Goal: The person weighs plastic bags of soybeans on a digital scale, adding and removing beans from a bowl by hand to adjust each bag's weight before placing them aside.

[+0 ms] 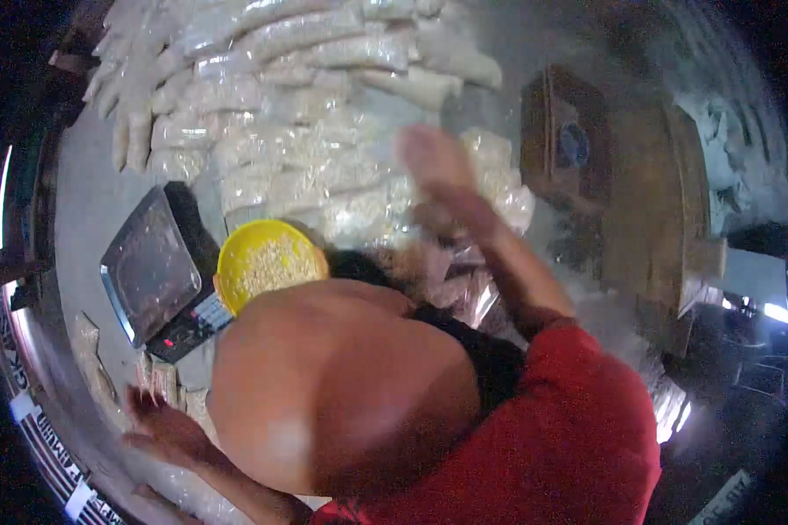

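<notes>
Black, flat-topped scale [153, 262], standing left of the bowl. My bare left hand [171, 429], spreading fingers wide near small clear plastic packets [163, 374]. Round yellow bowl [234, 241], holding pale pieces. Clear plastic bags of pale contents [306, 149], lying spread. My bare right hand [431, 159], blurring over the bags; I cannot tell its grip.

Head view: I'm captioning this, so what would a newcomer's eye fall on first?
Likely the bright yellow bowl of pale bits, left of centre, beside a dark scale. Next, the shiny bags spread across the top, with the blurred right hand in front, and the red shirt at lower right.
</notes>
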Demonstrator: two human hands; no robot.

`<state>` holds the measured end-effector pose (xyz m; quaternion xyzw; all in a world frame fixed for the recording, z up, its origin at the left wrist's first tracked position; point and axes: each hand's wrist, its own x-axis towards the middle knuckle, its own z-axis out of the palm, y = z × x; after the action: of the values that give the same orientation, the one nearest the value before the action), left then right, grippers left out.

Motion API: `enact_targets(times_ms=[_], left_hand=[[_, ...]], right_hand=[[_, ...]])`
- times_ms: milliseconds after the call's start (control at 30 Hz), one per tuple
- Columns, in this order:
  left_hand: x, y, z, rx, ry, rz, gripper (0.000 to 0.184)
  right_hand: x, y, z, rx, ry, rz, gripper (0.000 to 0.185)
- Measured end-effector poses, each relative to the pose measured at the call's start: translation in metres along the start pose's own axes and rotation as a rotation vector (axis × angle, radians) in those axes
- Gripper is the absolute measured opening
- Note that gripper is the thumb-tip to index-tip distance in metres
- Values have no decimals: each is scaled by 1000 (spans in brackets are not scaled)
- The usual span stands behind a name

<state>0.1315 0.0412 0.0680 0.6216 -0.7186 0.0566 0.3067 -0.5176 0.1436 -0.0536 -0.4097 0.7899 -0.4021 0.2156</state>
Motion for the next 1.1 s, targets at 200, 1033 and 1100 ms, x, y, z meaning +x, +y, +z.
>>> enact_targets(times_ms=[200,1033,1100], left_hand=[[5,221,-63,-1556,-499,419,41],[-6,348,-90,-2030,-861,-355,92],[5,340,-85,-2193,-1104,-252,94]], right_hand=[[-34,-14,-64,-147,18,202,26],[-62,5,76,-731,-17,-344,22],[-57,5,70,-699,-73,-319,22]])
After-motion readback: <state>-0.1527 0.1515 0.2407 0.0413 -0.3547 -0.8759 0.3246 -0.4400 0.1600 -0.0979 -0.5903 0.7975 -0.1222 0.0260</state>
